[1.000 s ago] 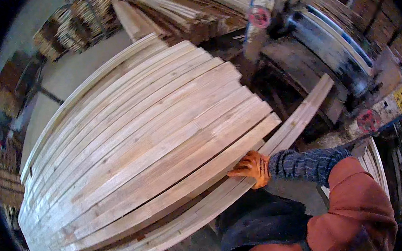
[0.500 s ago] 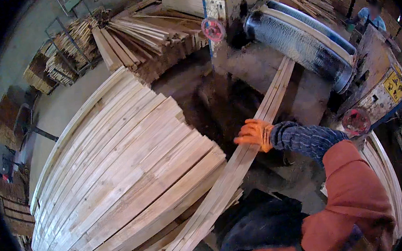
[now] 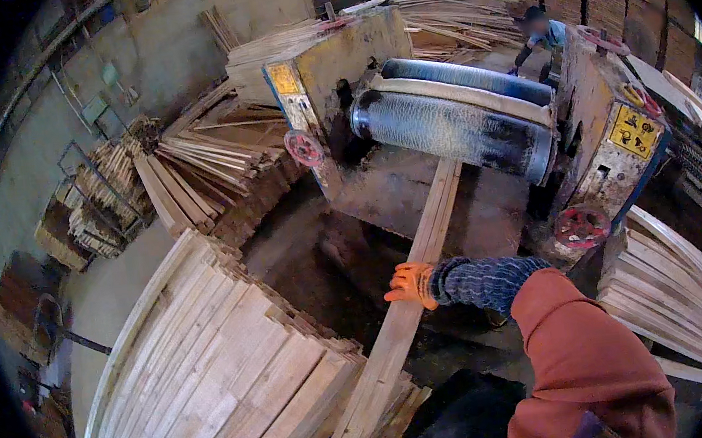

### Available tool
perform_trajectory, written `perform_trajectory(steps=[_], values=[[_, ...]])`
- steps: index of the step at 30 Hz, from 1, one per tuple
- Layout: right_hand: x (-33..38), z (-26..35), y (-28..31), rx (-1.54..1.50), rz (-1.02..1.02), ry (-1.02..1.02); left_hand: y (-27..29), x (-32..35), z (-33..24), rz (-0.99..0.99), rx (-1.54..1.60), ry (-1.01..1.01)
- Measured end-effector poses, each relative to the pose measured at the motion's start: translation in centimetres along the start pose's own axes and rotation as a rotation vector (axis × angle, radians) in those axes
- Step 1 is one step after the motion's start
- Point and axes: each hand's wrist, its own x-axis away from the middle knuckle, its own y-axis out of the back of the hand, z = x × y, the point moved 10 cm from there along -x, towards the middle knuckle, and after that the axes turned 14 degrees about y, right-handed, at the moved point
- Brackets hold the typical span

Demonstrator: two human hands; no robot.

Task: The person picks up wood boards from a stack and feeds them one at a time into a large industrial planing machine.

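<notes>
Orange-gloved right hand (image 3: 412,286), fingers (image 3: 399,293) gripping long wooden strips (image 3: 381,368), far ends at a metal roller (image 3: 444,130), stacked boards (image 3: 214,376) at left.

Held boards (image 3: 392,342) cropped by lower edge, far ends hidden at the roller (image 3: 444,128)

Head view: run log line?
right grip: holding wooden strips, far ends at front roller | left grip: out of view | stacked boards: left of strips
</notes>
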Motion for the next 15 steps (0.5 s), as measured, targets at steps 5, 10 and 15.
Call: perform_trajectory(steps=[5, 10, 15], values=[[0.4, -1.3, -0.4, 0.059, -0.089, -0.048, 1.1, -0.8, -1.0, -0.011, -0.182, -0.124], [0.8, -3.2, -1.8, 0.119, -0.110, -0.116, 1.2, -1.9, -1.0, -0.002, -0.270, -0.189], [1.0, -4.0, -1.3, 0.096, -0.186, -0.128, 1.4, -3.1, -0.9, -0.002, -0.313, -0.235]])
